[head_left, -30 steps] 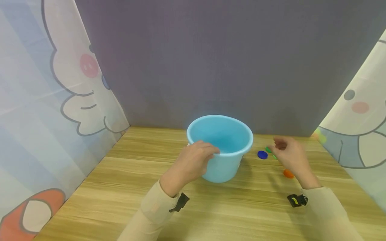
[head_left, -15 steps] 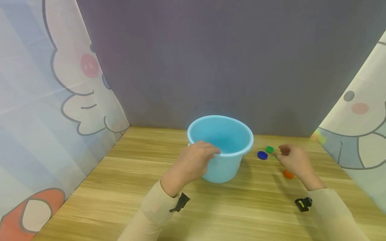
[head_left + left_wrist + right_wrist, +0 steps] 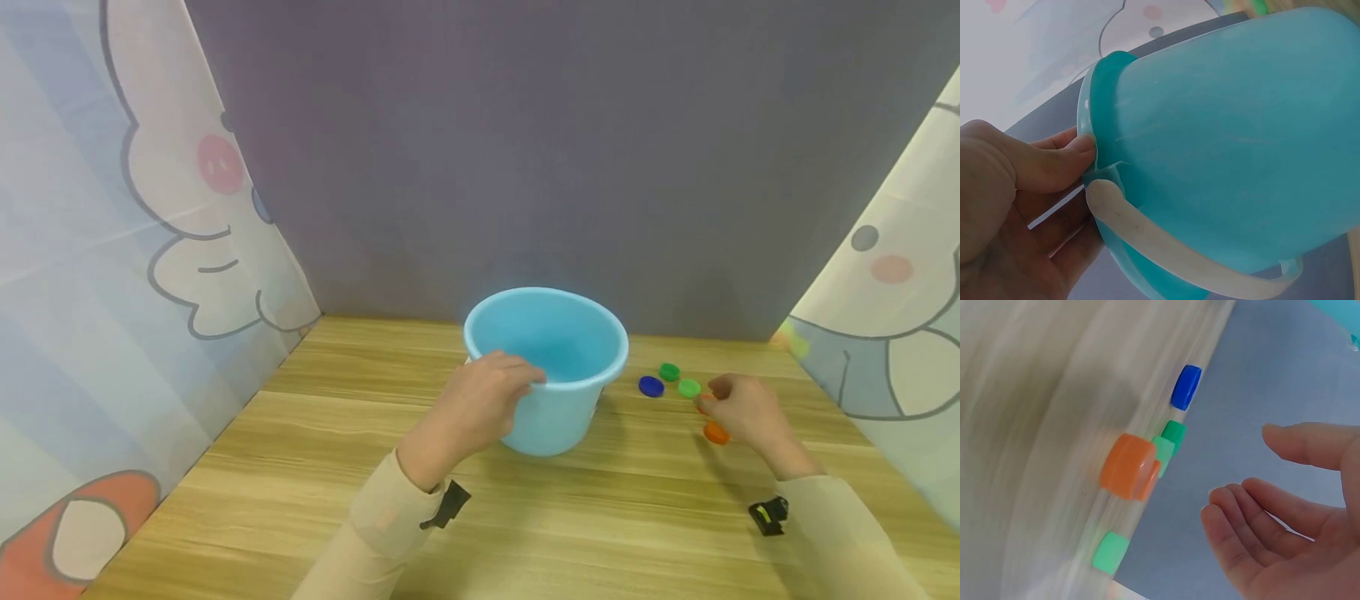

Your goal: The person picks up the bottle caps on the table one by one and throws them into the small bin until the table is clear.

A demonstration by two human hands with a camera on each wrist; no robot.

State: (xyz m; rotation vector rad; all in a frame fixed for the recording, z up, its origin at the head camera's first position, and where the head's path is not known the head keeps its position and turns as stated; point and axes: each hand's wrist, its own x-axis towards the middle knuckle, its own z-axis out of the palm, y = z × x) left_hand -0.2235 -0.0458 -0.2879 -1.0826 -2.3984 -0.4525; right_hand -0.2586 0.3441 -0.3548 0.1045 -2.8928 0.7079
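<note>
A light blue bucket stands upright on the wooden table. My left hand grips its near rim, thumb outside; in the left wrist view the thumb presses beside the white handle. To the right of the bucket, my right hand hovers over small round plastic caps, thumb apart from loosely bent fingers, holding nothing. Around it lie a dark blue cap, a green cap, a light green cap and an orange cap. My fingertips partly cover another orange cap. The bucket's bottom is hidden.
In the right wrist view another light green cap lies apart from the others. A dark grey panel rises behind the table. Cloths with cartoon prints hang at the left and right.
My right hand has moved right and toward me, away from the bucket, uncovering the green and light green caps. My left hand stays on the bucket rim.
</note>
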